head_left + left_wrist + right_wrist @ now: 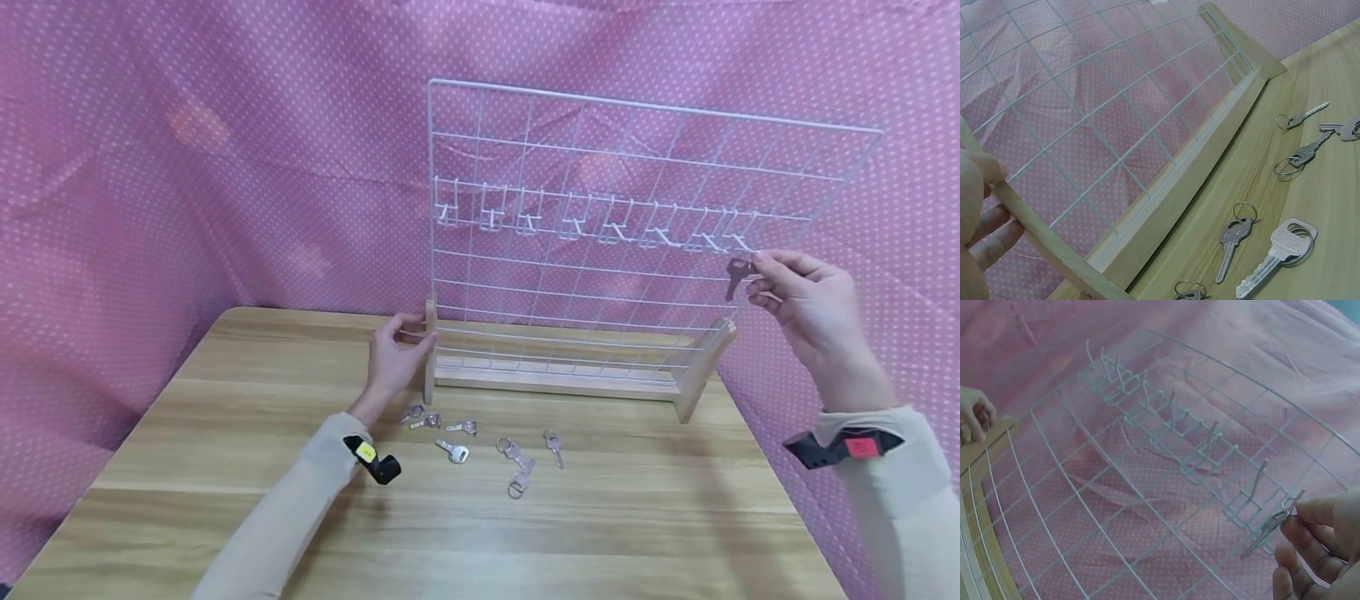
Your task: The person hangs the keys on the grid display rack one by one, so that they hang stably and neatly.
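Fingers of the right hand (813, 308) pinch a small key (738, 275) near its ring (1288, 503), thumb against forefinger, at 3 o'clock in the head view and right by the tip of the rightmost hook (742, 243) on the white wire grid (656, 105). Whether the ring already goes round that prong cannot be told, as the fingertips crowd the spot. The left hand (393, 358), at 8 o'clock, grips the wooden upright (430, 375) between thumb and fingers.

The step in hand seems to be getting the ring over the prong. It would go best with the pinch kept on the ring's outer edge, so that its opening meets the tip squarely, followed by a light push toward 10 o'clock, along the prong. Letting go looks safe only once the ring sits well behind the tip. A hard shove could rock the frame, so the left hand's brace helps.

The key is flat, metallic and dull grey, with a cut-out in its bow and a slim blade pointing to about 7 o'clock; its teeth are too small to make out. Seven more keys (453, 452) lie loose on the wooden table (600, 533) around 6 o'clock, several with thin rings.
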Motion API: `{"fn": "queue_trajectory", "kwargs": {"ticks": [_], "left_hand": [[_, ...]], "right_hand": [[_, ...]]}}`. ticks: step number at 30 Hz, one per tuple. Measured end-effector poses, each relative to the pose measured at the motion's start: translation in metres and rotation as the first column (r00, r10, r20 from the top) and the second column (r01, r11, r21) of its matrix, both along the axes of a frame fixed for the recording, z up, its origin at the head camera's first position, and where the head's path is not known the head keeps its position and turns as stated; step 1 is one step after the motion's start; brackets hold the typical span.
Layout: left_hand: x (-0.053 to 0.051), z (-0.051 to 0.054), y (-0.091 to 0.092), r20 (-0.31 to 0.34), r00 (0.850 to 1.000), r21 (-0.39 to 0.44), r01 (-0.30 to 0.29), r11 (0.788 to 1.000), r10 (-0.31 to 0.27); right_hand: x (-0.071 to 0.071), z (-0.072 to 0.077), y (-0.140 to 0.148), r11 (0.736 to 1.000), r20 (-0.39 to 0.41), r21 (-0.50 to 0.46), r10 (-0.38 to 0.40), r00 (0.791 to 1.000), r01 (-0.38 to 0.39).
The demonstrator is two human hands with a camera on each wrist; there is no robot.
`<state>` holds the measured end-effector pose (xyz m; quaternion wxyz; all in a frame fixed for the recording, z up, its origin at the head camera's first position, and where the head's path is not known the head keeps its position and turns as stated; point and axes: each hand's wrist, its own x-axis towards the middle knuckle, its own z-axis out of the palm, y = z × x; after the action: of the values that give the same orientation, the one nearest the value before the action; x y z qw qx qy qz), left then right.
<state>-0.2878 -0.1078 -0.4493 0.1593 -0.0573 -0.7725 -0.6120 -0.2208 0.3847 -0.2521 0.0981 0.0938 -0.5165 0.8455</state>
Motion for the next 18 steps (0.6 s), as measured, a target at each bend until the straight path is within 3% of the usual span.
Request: {"fn": "queue_trajectory", "kwargs": {"ticks": [5, 11, 15, 18], "left_hand": [[0.000, 0.000, 0.000, -0.008, 1.000, -0.005, -0.001, 1.000, 0.001], [0.001, 0.000, -0.001, -0.004, 1.000, -0.022, -0.004, 1.000, 0.004], [0.001, 0.000, -0.001, -0.003, 1.000, -0.030, -0.004, 1.000, 0.004], [0.001, 0.001, -0.001, 0.000, 1.000, -0.033, -0.001, 0.999, 0.001]], "right_hand": [[-0.004, -0.006, -0.004, 1.000, 0.017, -0.013, -0.023, 1.000, 0.023], [-0.003, -0.029, -0.014, 0.994, 0.072, 0.106, -0.038, 0.997, 0.030], [-0.001, -0.053, -0.027, 0.972, 0.106, 0.236, -0.043, 0.993, 0.017], [-0.001, -0.073, -0.039, 0.932, 0.135, 0.364, -0.057, 0.989, 0.004]]}}
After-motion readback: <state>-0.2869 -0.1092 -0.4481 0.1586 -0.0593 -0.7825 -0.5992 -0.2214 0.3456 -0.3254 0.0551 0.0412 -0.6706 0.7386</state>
